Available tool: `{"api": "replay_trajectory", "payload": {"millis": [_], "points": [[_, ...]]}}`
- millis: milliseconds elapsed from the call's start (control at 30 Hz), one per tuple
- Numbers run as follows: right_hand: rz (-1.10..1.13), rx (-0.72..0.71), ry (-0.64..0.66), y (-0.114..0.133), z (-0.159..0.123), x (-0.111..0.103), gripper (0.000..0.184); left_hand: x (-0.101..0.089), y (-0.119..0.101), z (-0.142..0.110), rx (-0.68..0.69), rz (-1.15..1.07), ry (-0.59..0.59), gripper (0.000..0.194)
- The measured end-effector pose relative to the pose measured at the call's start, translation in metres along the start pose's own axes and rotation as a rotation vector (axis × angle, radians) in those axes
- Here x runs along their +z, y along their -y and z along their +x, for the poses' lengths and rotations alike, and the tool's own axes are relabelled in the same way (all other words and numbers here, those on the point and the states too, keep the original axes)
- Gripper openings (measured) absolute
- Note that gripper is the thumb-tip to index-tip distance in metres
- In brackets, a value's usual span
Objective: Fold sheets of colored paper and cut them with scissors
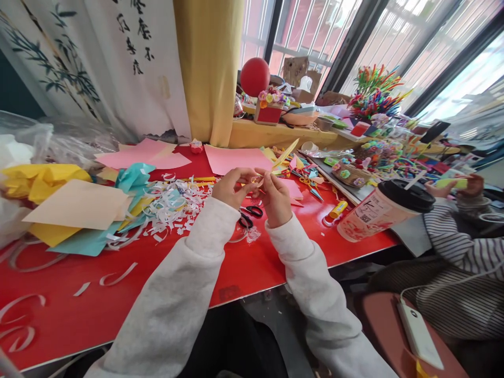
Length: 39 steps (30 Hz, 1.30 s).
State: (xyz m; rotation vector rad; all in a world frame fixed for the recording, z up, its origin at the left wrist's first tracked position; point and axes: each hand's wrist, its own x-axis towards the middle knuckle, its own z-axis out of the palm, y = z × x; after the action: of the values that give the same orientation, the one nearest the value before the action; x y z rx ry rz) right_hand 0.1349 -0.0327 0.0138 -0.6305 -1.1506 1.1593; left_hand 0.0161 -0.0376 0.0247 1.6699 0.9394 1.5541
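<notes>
My left hand (pixel 232 188) and my right hand (pixel 276 199) meet above the red table, fingertips pinched together. Between them is a small, thin, pale yellowish paper strip (pixel 258 182), bent into a curl; fingers cover part of it. A long yellow paper strip (pixel 289 153) slants up just beyond my right hand, and I cannot tell whether it joins the held piece. Below the hands lie black-handled scissors (pixel 252 212), partly hidden by my right hand. Some whitish scraps (pixel 252 234) are beside them.
White paper shreds (pixel 173 202) and coloured sheets (pixel 79 205) cover the left. Pink paper (pixel 236 159) lies behind. At right are a glue stick (pixel 337 210), small scissors (pixel 311 187) and a tilted lidded cup (pixel 380 210). Another person's striped sleeve (pixel 452 231) is further right.
</notes>
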Motion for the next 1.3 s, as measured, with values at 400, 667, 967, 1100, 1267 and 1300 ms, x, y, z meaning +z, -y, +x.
{"api": "replay_trajectory", "payload": {"millis": [400, 667, 967, 1100, 1267, 1300], "points": [[0.000, -0.072, -0.140, -0.003, 0.003, -0.005, 0.033, 0.003, 0.001, -0.002, 0.052, -0.029, -0.018, 0.024], [-0.048, -0.009, -0.121, -0.003, -0.001, -0.006, 0.027, 0.000, 0.013, 0.002, 0.106, 0.055, -0.002, 0.017], [-0.179, -0.065, -0.123, -0.009, 0.000, -0.007, 0.035, 0.000, 0.015, 0.003, 0.123, 0.161, -0.005, 0.021], [-0.230, -0.091, -0.107, -0.010, 0.000, -0.007, 0.041, 0.000, 0.013, 0.003, 0.146, 0.192, 0.003, 0.016], [-0.319, -0.156, -0.048, -0.011, 0.000, -0.008, 0.044, -0.002, 0.006, 0.002, 0.148, 0.291, 0.011, 0.014], [-0.347, -0.167, -0.036, -0.011, 0.000, -0.009, 0.044, -0.002, 0.005, 0.002, 0.150, 0.309, 0.016, 0.014]]}}
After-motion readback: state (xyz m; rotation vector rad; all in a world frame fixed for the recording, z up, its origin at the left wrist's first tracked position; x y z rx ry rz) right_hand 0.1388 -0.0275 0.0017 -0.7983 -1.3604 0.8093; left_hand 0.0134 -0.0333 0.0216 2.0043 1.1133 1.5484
